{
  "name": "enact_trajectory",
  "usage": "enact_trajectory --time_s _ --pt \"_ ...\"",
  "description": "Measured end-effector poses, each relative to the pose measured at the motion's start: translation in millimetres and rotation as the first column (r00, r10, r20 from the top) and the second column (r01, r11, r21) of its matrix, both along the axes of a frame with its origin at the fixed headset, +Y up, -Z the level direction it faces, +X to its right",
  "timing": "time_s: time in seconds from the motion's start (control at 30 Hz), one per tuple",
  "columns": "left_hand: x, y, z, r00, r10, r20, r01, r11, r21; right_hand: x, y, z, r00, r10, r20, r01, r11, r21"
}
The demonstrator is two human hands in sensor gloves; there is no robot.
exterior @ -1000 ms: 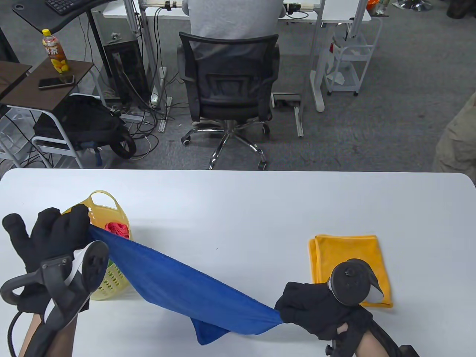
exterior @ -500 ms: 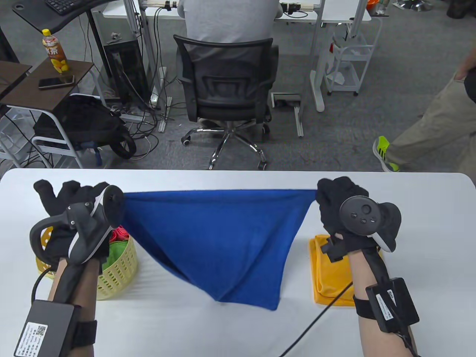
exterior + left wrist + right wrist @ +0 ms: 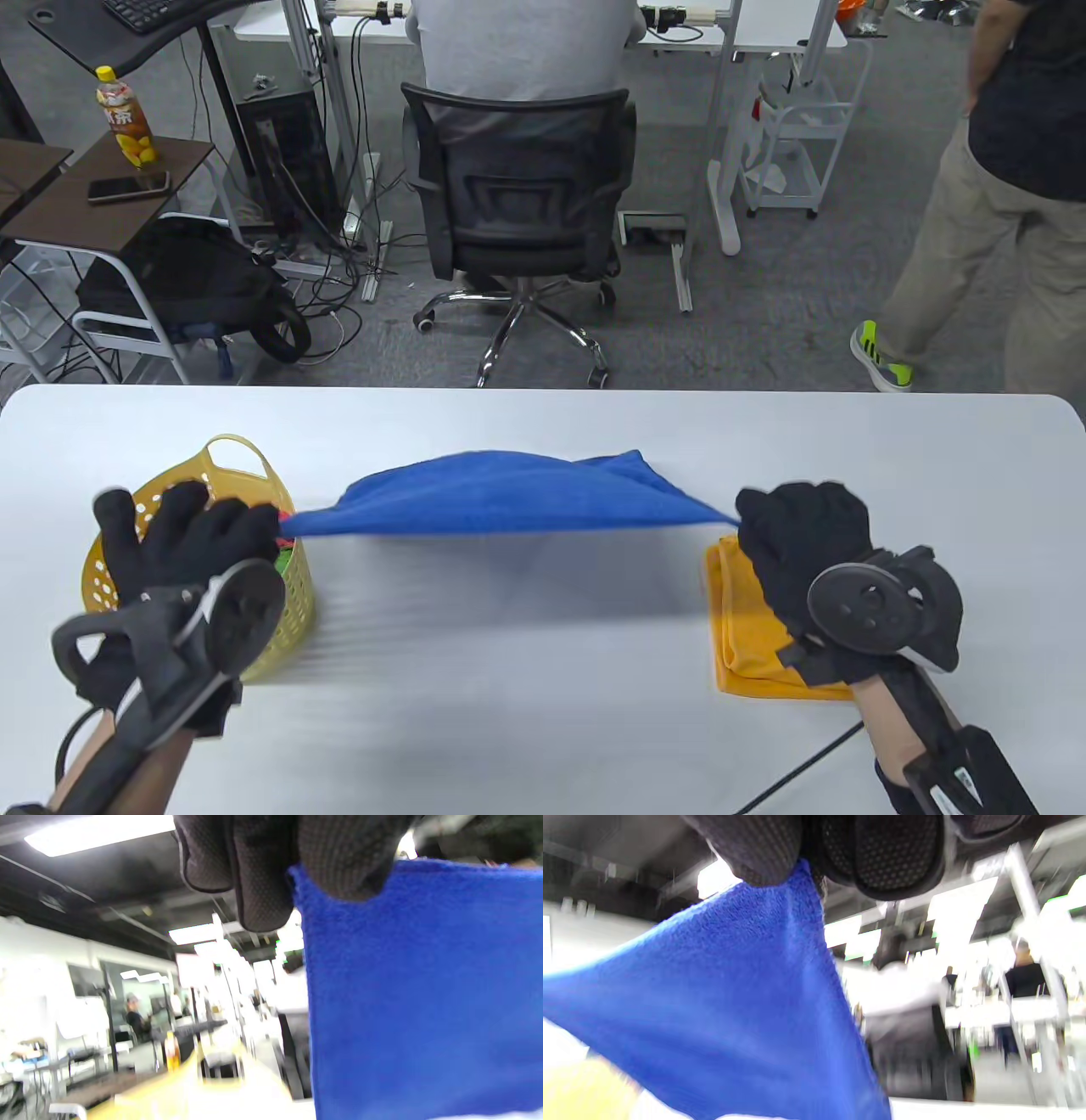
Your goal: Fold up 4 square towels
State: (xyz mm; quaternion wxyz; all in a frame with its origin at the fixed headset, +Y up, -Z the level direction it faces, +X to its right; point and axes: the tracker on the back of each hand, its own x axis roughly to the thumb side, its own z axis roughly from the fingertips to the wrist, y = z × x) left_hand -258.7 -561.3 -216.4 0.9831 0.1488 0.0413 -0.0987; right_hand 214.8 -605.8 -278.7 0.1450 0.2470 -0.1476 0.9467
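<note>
A blue towel [image 3: 509, 492] is stretched in the air between my hands above the white table [image 3: 543, 679], its far edge billowing up. My left hand [image 3: 254, 531] pinches its left corner over the yellow basket [image 3: 246, 475]; the wrist view shows fingers [image 3: 263, 870] gripping the blue towel [image 3: 424, 993]. My right hand [image 3: 751, 526] pinches the right corner; fingers [image 3: 882, 853] hold the blue towel [image 3: 734, 1005]. A folded orange towel [image 3: 751, 620] lies on the table under my right hand.
The basket holds red and green towels [image 3: 284, 552]. A person sits in an office chair [image 3: 517, 195] beyond the table's far edge. Another person [image 3: 993, 195] stands at the far right on the floor.
Both hands have pulled back toward me and lowered. The towel, hanging down as a triangle before, has swung up and away and now billows flat between my hands.
</note>
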Motion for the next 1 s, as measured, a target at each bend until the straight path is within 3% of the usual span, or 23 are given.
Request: enact_trajectory --time_s 0.1,0.2,0.27,0.37,0.43,0.6,0.67,0.8,0.9,1.0 --pt "9.4 -77.8 24.8 0.996 -0.072 0.047 0.08 0.976 -0.203 -4.4 -67.9 23.1 0.98 0.176 -0.092 -0.191 0.963 -0.191" --pt "19.2 -132.0 47.3 0.99 -0.092 0.103 0.125 0.917 -0.379 -10.9 -112.6 48.1 0.935 0.292 -0.2 -0.345 0.876 -0.336" --pt "22.8 -150.4 58.3 0.988 -0.087 0.125 0.135 0.877 -0.46 -13.4 -124.4 62.2 0.912 0.34 -0.228 -0.406 0.828 -0.388" --pt "24.1 -158.1 64.3 0.987 -0.098 0.129 0.149 0.867 -0.476 -16.3 -126.9 75.5 0.893 0.385 -0.233 -0.448 0.806 -0.387" --pt "22.8 -157.5 56.1 0.991 -0.093 0.098 0.127 0.888 -0.443 -18.3 -126.8 70.0 0.884 0.426 -0.191 -0.467 0.804 -0.368" --pt "21.0 -155.0 4.1 0.999 -0.037 -0.028 0.023 0.915 -0.404 -28.5 -119.8 16.7 0.874 0.483 -0.057 -0.47 0.808 -0.355" --pt "19.3 -151.3 -20.4 0.989 -0.01 -0.146 -0.046 0.927 -0.372 -32.4 -116.3 -12.9 0.886 0.463 0.015 -0.431 0.836 -0.34" --pt "14.3 -157.8 -60.0 0.923 0.212 -0.322 -0.299 0.921 -0.251 -30.7 -128.6 -62.8 0.914 0.355 0.198 -0.288 0.909 -0.301" --pt "15.1 -170.0 -68.9 0.905 0.248 -0.346 -0.352 0.893 -0.279 -25.2 -138.8 -72.6 0.901 0.348 0.258 -0.249 0.903 -0.349" --pt "16.5 -183.3 -65.9 0.925 0.224 -0.309 -0.314 0.906 -0.285 -21.1 -147.1 -65.3 0.902 0.354 0.246 -0.236 0.883 -0.406"
